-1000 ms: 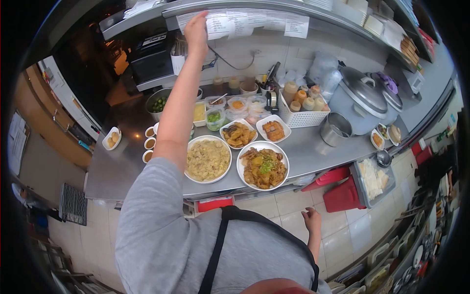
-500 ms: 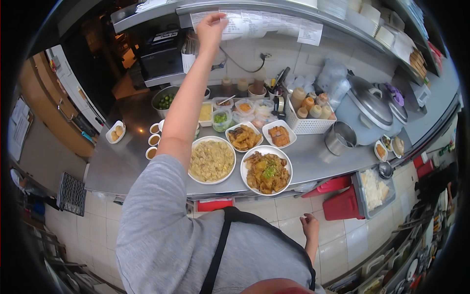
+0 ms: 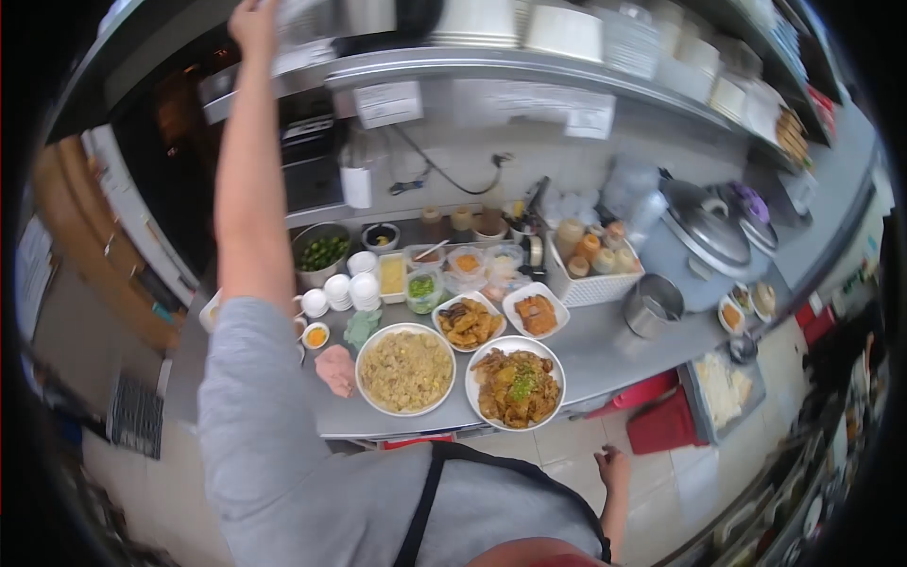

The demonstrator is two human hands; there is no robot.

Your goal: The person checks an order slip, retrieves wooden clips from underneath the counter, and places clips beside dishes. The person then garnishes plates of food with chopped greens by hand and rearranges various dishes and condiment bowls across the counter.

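My left hand (image 3: 253,26) is raised high at the upper left, beside the overhead shelf (image 3: 416,68). Its fingers look curled, but the top edge of the view cuts them off, so anything held is hidden. My right hand (image 3: 613,465) hangs low at my side over the floor, fingers loosely bent and apart, with nothing visible in it. In front of me are a plate of fried rice (image 3: 406,369) and a plate of saucy meat topped with chopped green onion (image 3: 516,380). Printed slips (image 3: 388,103) hang under the shelf.
Behind the plates stand two bowls of fried food (image 3: 469,321), tubs, and a white basket (image 3: 591,286) of sauce bottles. A metal pitcher (image 3: 654,304) and big lidded pots (image 3: 710,222) are to the right. Pink (image 3: 335,369) and green cloths (image 3: 362,327) lie left of the rice.
My left hand has left the printed slips and moved up and left. The view has tilted upward, showing more of the shelf. My right hand stays low at my side.
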